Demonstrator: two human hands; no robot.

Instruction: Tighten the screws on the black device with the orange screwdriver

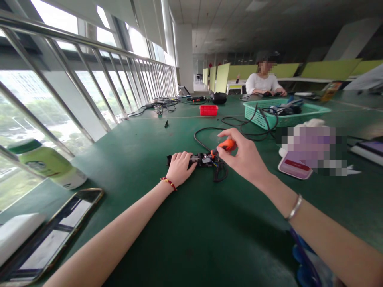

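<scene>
On the green table lies a black corded device [206, 160] with its inner parts and thin wires showing. My left hand [180, 167] is closed over its left part, pressing it to the tabletop. My right hand [243, 153] grips an orange and black screwdriver [226, 146] by the handle, between thumb and fingers. The screwdriver slants down to the left, its tip end over the device's exposed parts. Whether the tip touches a screw is too small to tell. A black cable loop [221, 173] lies beside the device, below the screwdriver.
A red tray [208, 110] and a teal basket [260, 120] of parts stand farther back, with black cables [239, 121] between. A phone [60, 235] and a green-capped bottle [49, 163] are at left. A pink phone-like item [296, 165] lies at right. Another person [263, 81] sits across the table.
</scene>
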